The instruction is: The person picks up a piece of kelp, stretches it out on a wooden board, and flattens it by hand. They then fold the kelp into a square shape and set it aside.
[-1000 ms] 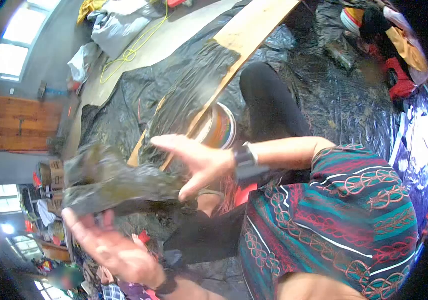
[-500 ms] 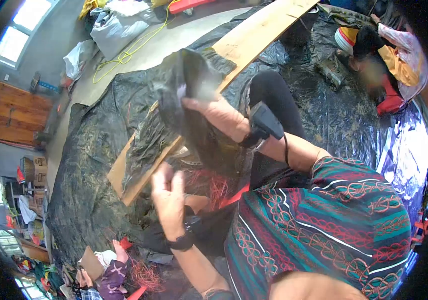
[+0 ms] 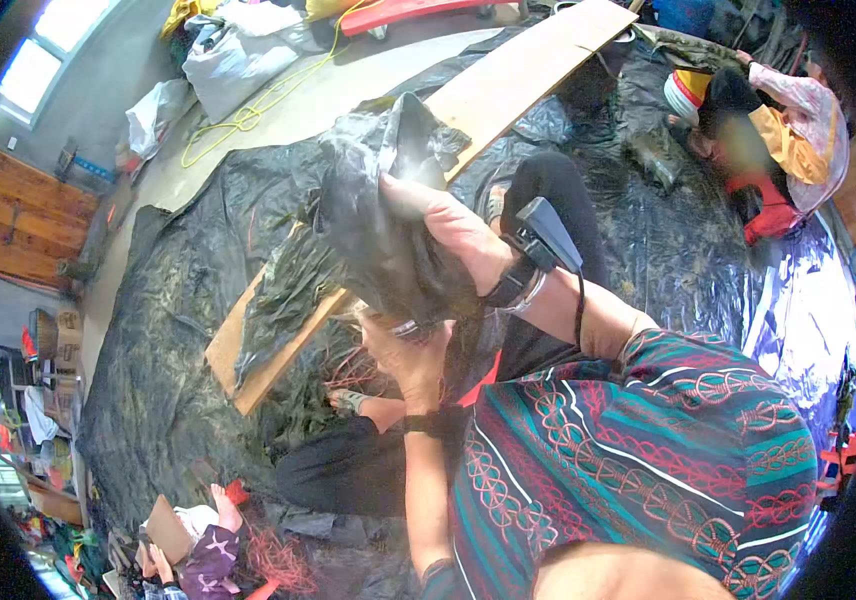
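Dark, crumpled plastic (image 3: 358, 210) hangs in front of me, partly blurred. My right hand (image 3: 448, 225) grips its upper part, the thumb against the sheet. At the plastic's lower edge my left hand (image 3: 403, 360) has its fingers and thumb bent around the material; the fingertips are partly hidden. Behind and below the plastic lies a wooden board (image 3: 293, 355), partly covered by dark sheeting. Thin red strands (image 3: 350, 370) show beside my left hand.
Black sheeting (image 3: 178, 330) covers the floor around my bent legs. A long plank (image 3: 528, 75) lies beyond my right hand. One person (image 3: 798, 140) bends at the upper right; another person's hand (image 3: 161, 562) and foot show lower left. A yellow cord (image 3: 246, 118) lies near white bags (image 3: 238, 65).
My left hand has moved right and up to the plastic's lower edge and closed on it. My right hand still holds the plastic, which has changed shape.
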A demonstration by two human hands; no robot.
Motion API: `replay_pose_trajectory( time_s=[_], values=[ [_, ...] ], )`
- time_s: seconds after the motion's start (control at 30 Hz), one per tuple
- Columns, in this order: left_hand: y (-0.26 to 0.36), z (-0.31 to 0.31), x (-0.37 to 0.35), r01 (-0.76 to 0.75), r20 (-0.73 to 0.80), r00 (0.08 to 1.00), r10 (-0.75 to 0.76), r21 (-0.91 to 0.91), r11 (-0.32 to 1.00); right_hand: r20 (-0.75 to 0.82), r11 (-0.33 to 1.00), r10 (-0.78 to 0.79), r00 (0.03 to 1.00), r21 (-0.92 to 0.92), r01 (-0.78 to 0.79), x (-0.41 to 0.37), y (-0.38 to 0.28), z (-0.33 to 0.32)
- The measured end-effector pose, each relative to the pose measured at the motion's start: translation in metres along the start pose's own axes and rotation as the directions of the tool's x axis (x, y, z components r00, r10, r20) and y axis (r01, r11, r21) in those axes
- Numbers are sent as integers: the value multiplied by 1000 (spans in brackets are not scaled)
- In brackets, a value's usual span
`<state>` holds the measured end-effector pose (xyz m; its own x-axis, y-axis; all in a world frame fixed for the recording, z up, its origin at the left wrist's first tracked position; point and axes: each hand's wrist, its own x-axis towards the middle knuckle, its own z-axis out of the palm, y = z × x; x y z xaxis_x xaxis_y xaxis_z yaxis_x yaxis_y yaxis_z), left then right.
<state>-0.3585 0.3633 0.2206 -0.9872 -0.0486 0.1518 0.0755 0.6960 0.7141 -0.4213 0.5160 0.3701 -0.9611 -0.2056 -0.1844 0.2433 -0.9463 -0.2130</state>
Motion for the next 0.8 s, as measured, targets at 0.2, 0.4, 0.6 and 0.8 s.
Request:
replay_pose_trajectory(
  time_s=[0.2, 0.4, 0.6, 0.8],
  values=[
    [-5, -3, 1, -109, -15, 994, 108, -118, 987, 16, 971, -156, 988, -184, 156, -2, -1, -7],
    [-27, -61, 13, -43, -51, 998, 22, -448, 893, 168, 528, -603, 780, -649, 548, 19, -21, -41],
    [-25, -182, 69, -277, -95, 957, 275, -2, 961, 108, 422, -411, 905, -858, 294, 32, -40, -79],
    [-25, -281, 103, 9, 102, 995, -9, 0, 1000, -48, 469, -406, 912, -868, 163, 56, -65, -98]
  ],
)
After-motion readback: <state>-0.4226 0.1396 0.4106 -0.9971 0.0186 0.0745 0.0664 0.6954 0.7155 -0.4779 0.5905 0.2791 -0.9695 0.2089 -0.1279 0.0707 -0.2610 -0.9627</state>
